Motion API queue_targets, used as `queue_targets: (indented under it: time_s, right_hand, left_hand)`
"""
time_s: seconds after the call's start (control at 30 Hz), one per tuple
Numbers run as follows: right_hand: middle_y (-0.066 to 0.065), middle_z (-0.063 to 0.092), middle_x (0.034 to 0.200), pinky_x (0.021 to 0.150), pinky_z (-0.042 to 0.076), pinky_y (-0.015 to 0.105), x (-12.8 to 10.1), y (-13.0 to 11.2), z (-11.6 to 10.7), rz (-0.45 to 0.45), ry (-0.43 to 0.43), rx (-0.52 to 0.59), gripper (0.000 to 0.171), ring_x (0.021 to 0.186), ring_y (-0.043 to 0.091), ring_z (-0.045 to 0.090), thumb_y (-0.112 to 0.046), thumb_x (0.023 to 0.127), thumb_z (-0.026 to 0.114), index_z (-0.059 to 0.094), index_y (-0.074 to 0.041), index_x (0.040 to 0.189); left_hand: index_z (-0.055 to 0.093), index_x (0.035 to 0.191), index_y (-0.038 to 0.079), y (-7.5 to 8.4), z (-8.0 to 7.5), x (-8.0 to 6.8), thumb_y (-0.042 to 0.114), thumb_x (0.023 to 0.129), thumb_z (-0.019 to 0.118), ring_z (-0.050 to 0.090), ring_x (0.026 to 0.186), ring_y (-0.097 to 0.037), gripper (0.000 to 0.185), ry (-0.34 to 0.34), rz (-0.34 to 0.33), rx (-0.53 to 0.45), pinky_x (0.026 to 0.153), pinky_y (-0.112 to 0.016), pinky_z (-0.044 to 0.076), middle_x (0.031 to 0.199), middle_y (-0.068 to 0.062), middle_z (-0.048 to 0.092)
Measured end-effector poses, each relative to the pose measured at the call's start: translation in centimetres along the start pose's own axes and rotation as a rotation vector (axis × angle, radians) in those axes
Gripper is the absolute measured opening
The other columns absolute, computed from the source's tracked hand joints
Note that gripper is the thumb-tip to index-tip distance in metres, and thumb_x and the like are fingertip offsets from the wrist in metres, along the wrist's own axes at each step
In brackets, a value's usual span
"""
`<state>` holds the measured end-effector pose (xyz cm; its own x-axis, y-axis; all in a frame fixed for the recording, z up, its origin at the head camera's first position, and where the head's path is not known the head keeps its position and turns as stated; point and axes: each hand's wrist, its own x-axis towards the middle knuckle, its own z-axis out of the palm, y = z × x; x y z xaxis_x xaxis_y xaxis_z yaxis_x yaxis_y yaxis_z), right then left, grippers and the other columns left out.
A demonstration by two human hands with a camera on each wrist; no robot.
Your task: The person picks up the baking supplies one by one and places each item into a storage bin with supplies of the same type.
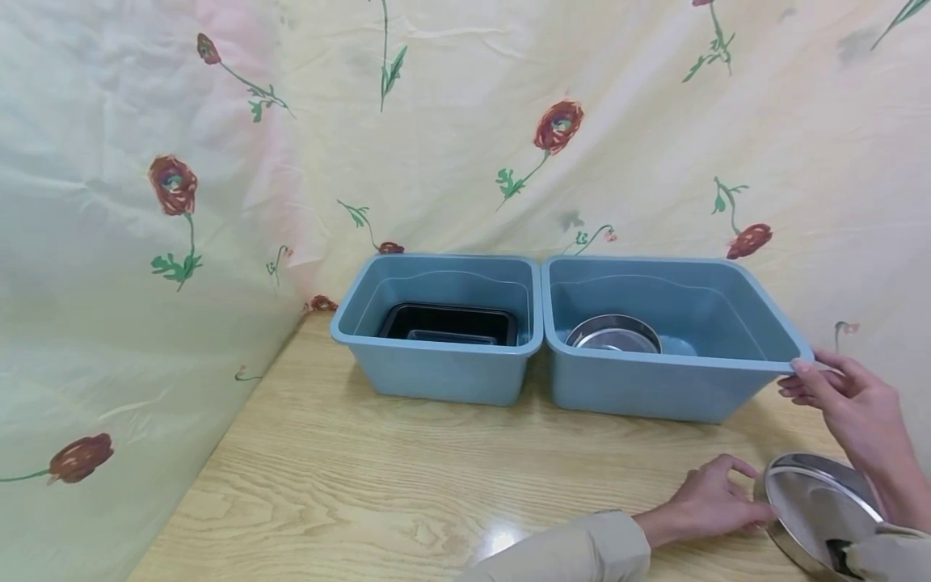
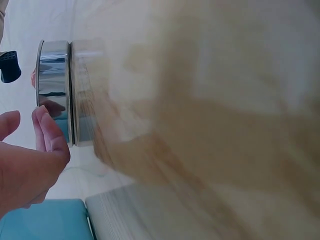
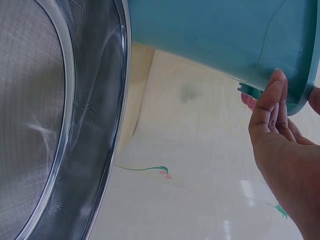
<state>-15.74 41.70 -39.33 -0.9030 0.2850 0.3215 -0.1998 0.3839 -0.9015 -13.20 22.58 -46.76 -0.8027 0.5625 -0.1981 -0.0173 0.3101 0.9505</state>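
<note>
Item 1: right blue plastic bin (image 1: 655, 388), set on a wooden table (image 1: 349, 477), its left wall just beside a matching left blue plastic bin (image 1: 436, 372). The right bin's near right corner is gripped by the right hand (image 1: 847, 404), thumb on the rim and fingers curled under the lip; this is confirmed in the right wrist view, where fingertips (image 3: 270, 100) are seen against the underside of the rim.

Item 2: steel plate (image 1: 822, 509), round and shallow, lying on the table at the near right, in front of the right bin. Its left edge is touched by the fingertips of the left hand (image 1: 709, 497), fingers loosely spread, not closed round it.

Item 3: steel bowl (image 1: 613, 333), inside the right bin.

Item 4: black plastic tray (image 1: 448, 323), inside the left bin.

Backdrop: floral cloth (image 1: 465, 129) hung behind and to the left.
</note>
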Motion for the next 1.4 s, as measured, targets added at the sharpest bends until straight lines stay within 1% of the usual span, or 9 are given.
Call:
queue_targets:
  time_s: [0.23, 0.43, 0.63, 0.77, 0.87, 1.0, 1.13, 1.23, 1.4]
  right_hand:
    - [-0.016, 0.073, 0.083, 0.063, 0.052, 0.012, 0.0, -0.2, 0.3, 0.020, 0.002, -0.013, 0.029, 0.069, -0.001, 0.069, -0.008, 0.105, 0.060, 0.059, -0.034, 0.119]
    - [-0.015, 0.074, 0.083, 0.063, 0.052, 0.013, 0.1, -0.2, 0.5, 0.019, -0.006, -0.004, 0.028, 0.069, -0.001, 0.070, -0.008, 0.105, 0.060, 0.059, -0.033, 0.119]
    - [-0.016, 0.074, 0.083, 0.063, 0.052, 0.013, 0.0, -0.2, 0.6, 0.015, -0.005, -0.013, 0.029, 0.069, -0.001, 0.070, -0.008, 0.105, 0.060, 0.059, -0.033, 0.119]
    - [-0.015, 0.074, 0.082, 0.064, 0.052, 0.014, 0.0, -0.1, 0.8, 0.018, -0.007, -0.006, 0.027, 0.069, 0.000, 0.070, -0.009, 0.105, 0.060, 0.060, -0.032, 0.120]
    - [-0.015, 0.073, 0.083, 0.063, 0.052, 0.013, 0.0, -0.1, 0.9, 0.026, -0.012, -0.019, 0.027, 0.069, -0.001, 0.069, -0.010, 0.106, 0.060, 0.059, -0.033, 0.119]
    - [-0.017, 0.073, 0.083, 0.063, 0.052, 0.013, 0.0, -0.3, 0.9, 0.039, -0.012, -0.037, 0.027, 0.070, -0.001, 0.069, -0.012, 0.106, 0.060, 0.057, -0.036, 0.119]
    - [-0.017, 0.073, 0.083, 0.063, 0.052, 0.013, 0.1, -0.4, 1.0, 0.019, -0.013, -0.027, 0.029, 0.070, -0.001, 0.069, -0.010, 0.106, 0.059, 0.058, -0.035, 0.119]
    - [-0.015, 0.073, 0.083, 0.064, 0.052, 0.013, 0.1, -0.5, 1.1, 0.006, -0.017, -0.008, 0.030, 0.070, -0.001, 0.069, -0.007, 0.106, 0.059, 0.059, -0.034, 0.120]
    - [-0.015, 0.073, 0.083, 0.064, 0.052, 0.012, 0.0, -0.8, 1.3, 0.010, -0.015, -0.009, 0.031, 0.070, -0.001, 0.069, -0.006, 0.106, 0.058, 0.059, -0.034, 0.119]
  left_hand:
    - [0.062, 0.109, 0.027, 0.0, 0.2, 0.1, 0.018, 0.092, 0.080, 0.055, 0.051, 0.004, 0.026, -0.016, 0.012, 0.019, 0.066, -0.014, 0.044, 0.060, 0.006, 0.067]
    - [0.060, 0.108, 0.028, -0.1, 0.4, 0.2, 0.019, 0.091, 0.081, 0.054, 0.050, 0.004, 0.028, -0.001, 0.004, 0.044, 0.068, -0.013, 0.043, 0.059, 0.007, 0.066]
    - [0.060, 0.106, 0.028, -0.1, 0.5, 0.3, 0.021, 0.091, 0.082, 0.056, 0.054, 0.004, 0.027, 0.025, -0.023, 0.047, 0.075, -0.015, 0.044, 0.058, 0.006, 0.066]
    - [0.060, 0.106, 0.029, -0.2, 0.4, 0.4, 0.023, 0.090, 0.082, 0.055, 0.056, 0.006, 0.027, 0.038, -0.015, 0.079, 0.087, -0.017, 0.041, 0.058, 0.008, 0.066]
    - [0.061, 0.106, 0.028, -0.2, 0.5, 0.4, 0.021, 0.090, 0.082, 0.056, 0.054, 0.005, 0.028, 0.042, -0.009, 0.074, 0.085, -0.016, 0.041, 0.058, 0.008, 0.066]
    - [0.061, 0.106, 0.027, -0.3, 0.5, 0.5, 0.019, 0.090, 0.082, 0.056, 0.051, 0.004, 0.028, 0.042, -0.006, 0.052, 0.080, -0.015, 0.043, 0.058, 0.006, 0.067]
    - [0.061, 0.107, 0.027, -0.2, 0.6, 0.6, 0.019, 0.090, 0.082, 0.056, 0.050, 0.003, 0.028, 0.042, -0.009, 0.049, 0.078, -0.015, 0.043, 0.058, 0.007, 0.066]
    - [0.060, 0.106, 0.027, -0.2, 0.8, 0.6, 0.020, 0.090, 0.082, 0.055, 0.050, 0.004, 0.029, 0.048, -0.014, 0.062, 0.071, -0.013, 0.043, 0.057, 0.008, 0.065]
    - [0.059, 0.106, 0.028, -0.1, 1.0, 0.7, 0.021, 0.089, 0.083, 0.053, 0.052, 0.005, 0.030, 0.073, -0.014, 0.107, 0.071, -0.012, 0.041, 0.056, 0.010, 0.063]
